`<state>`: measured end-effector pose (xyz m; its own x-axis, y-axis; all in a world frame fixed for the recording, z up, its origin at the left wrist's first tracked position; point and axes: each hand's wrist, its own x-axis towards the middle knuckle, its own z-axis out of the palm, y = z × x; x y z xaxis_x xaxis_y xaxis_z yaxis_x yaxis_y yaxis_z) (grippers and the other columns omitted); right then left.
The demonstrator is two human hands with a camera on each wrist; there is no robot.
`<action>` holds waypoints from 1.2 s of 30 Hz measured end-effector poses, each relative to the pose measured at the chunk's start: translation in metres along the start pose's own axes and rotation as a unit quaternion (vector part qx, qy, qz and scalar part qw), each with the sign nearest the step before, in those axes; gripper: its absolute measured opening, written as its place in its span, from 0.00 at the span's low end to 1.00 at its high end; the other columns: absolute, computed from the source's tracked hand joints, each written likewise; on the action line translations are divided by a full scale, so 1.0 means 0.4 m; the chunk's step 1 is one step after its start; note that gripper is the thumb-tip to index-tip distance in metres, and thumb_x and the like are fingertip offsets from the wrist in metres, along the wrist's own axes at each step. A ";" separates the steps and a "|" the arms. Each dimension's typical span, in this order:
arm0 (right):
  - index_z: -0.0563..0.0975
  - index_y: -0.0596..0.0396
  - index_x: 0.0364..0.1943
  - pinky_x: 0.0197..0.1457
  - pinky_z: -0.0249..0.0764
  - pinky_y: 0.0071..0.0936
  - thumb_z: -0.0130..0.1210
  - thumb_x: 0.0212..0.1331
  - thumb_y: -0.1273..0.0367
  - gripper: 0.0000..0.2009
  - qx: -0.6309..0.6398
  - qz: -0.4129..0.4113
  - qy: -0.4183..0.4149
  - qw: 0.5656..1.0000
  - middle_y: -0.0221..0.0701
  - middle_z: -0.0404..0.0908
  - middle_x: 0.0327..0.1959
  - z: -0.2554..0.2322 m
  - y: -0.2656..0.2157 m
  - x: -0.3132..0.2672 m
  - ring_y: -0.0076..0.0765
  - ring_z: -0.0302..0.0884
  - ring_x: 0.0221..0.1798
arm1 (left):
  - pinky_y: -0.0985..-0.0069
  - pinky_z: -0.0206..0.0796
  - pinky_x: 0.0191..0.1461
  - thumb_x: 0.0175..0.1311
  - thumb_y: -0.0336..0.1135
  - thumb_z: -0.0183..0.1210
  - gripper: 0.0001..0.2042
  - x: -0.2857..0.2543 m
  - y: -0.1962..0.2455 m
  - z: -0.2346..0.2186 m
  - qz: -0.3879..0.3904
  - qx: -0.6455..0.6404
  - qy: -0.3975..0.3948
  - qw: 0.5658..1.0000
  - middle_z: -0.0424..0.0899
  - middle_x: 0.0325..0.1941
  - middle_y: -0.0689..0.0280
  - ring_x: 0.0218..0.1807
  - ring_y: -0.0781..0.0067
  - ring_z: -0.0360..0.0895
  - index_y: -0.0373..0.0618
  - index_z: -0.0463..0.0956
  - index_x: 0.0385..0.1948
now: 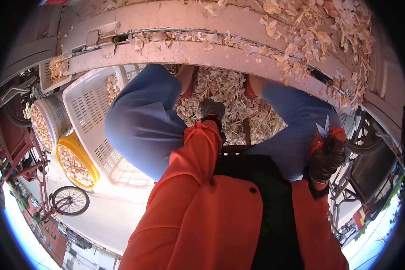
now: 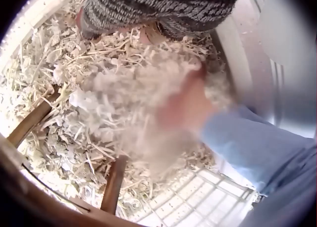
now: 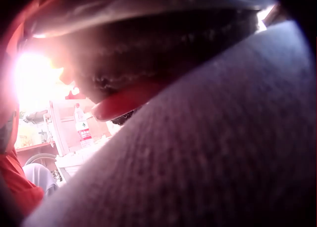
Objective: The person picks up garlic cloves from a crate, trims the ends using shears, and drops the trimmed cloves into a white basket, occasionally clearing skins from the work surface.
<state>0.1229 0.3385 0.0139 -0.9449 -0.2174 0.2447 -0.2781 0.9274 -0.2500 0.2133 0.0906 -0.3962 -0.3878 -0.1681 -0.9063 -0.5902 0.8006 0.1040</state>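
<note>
My left hand (image 1: 213,108), in a dark glove, reaches down between the knees over a heap of papery garlic skins (image 1: 238,108). In the left wrist view that knit-gloved hand (image 2: 158,12) hangs close above the skins and dry stems (image 2: 99,113), bare fingertips pointing down; I cannot tell whether it holds something. My right hand (image 1: 329,155), also gloved, lies over the right thigh and grips scissors, whose pointed blades (image 1: 323,127) stick up past the fingers. In the right wrist view a bare fingertip (image 3: 114,106) shows below the dark glove, and the scissors are hidden.
A worn metal ledge (image 1: 189,51), littered with skins, crosses ahead. Left of the knees stand a white slotted crate (image 1: 87,96), a yellow bucket (image 1: 94,175) and a grey bucket (image 1: 58,114), both full of garlic. A bicycle wheel (image 1: 70,200) is behind. A bare foot (image 2: 183,106) touches the skins.
</note>
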 end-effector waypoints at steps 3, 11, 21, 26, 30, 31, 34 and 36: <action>0.74 0.56 0.43 0.43 0.71 0.21 0.59 0.53 0.74 0.13 -0.012 0.050 0.010 0.999 0.33 0.78 0.35 0.002 -0.047 0.022 0.31 0.76 0.37 | 0.67 0.58 0.62 0.47 0.43 0.57 0.33 -0.075 0.050 -0.049 -0.161 -0.225 0.019 0.961 0.57 0.65 0.54 0.62 0.51 0.63 0.44 0.60 0.59; 0.74 0.58 0.44 0.39 0.72 0.22 0.62 0.53 0.70 0.15 0.003 -0.008 0.030 1.000 0.34 0.77 0.36 0.027 -0.006 0.025 0.28 0.75 0.35 | 0.70 0.51 0.68 0.50 0.39 0.56 0.39 -0.091 0.157 0.031 -0.185 -0.499 -0.087 0.842 0.46 0.68 0.47 0.67 0.46 0.55 0.48 0.47 0.67; 0.74 0.58 0.40 0.37 0.73 0.25 0.64 0.50 0.69 0.15 -0.027 0.060 0.025 0.998 0.36 0.78 0.33 0.043 -0.067 0.057 0.32 0.76 0.33 | 0.62 0.68 0.42 0.61 0.47 0.50 0.21 0.092 0.009 0.188 -0.081 -0.487 0.118 0.862 0.73 0.43 0.57 0.39 0.57 0.73 0.53 0.65 0.55; 0.74 0.58 0.41 0.37 0.74 0.26 0.65 0.49 0.68 0.16 -0.022 0.058 -0.037 0.997 0.36 0.78 0.33 0.007 -0.055 0.039 0.32 0.76 0.33 | 0.55 0.67 0.54 0.58 0.51 0.51 0.29 -0.058 0.098 0.086 -0.012 -0.115 0.076 0.990 0.67 0.59 0.52 0.53 0.46 0.72 0.53 0.58 0.61; 0.74 0.56 0.38 0.37 0.71 0.33 0.64 0.37 0.75 0.18 0.015 0.043 0.040 0.998 0.35 0.76 0.35 0.023 -0.035 0.020 0.42 0.74 0.33 | 0.62 0.60 0.63 0.51 0.53 0.58 0.41 -0.159 0.082 -0.133 -0.045 -0.148 -0.105 0.982 0.63 0.64 0.49 0.64 0.53 0.64 0.39 0.53 0.63; 0.74 0.55 0.36 0.37 0.70 0.35 0.62 0.35 0.75 0.18 0.044 0.025 0.033 0.998 0.36 0.76 0.33 0.007 -0.052 0.037 0.44 0.74 0.33 | 0.62 0.62 0.61 0.51 0.48 0.57 0.32 -0.239 0.098 -0.240 -0.016 -0.098 -0.084 0.992 0.71 0.58 0.50 0.60 0.51 0.69 0.41 0.65 0.58; 0.73 0.54 0.33 0.37 0.70 0.39 0.60 0.31 0.74 0.17 0.099 -0.017 0.076 0.992 0.36 0.74 0.31 -0.012 -0.072 0.071 0.47 0.72 0.33 | 0.60 0.68 0.54 0.49 0.43 0.57 0.16 -0.310 0.110 -0.346 0.142 0.114 -0.008 0.983 0.81 0.43 0.53 0.49 0.53 0.78 0.45 0.81 0.37; 0.73 0.53 0.32 0.37 0.69 0.41 0.59 0.30 0.73 0.17 0.120 -0.039 0.094 0.988 0.36 0.74 0.30 -0.026 -0.077 0.074 0.48 0.71 0.33 | 0.62 0.64 0.58 0.50 0.49 0.57 0.20 -0.446 0.162 -0.464 0.130 0.156 -0.016 0.979 0.77 0.50 0.51 0.55 0.57 0.74 0.51 0.79 0.43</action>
<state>0.1051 0.3068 0.0384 -0.8765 -0.2036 0.4361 -0.4026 0.8067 -0.4326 0.1129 0.0658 -0.1519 -0.4709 0.0795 -0.8786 -0.2274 0.9513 0.2079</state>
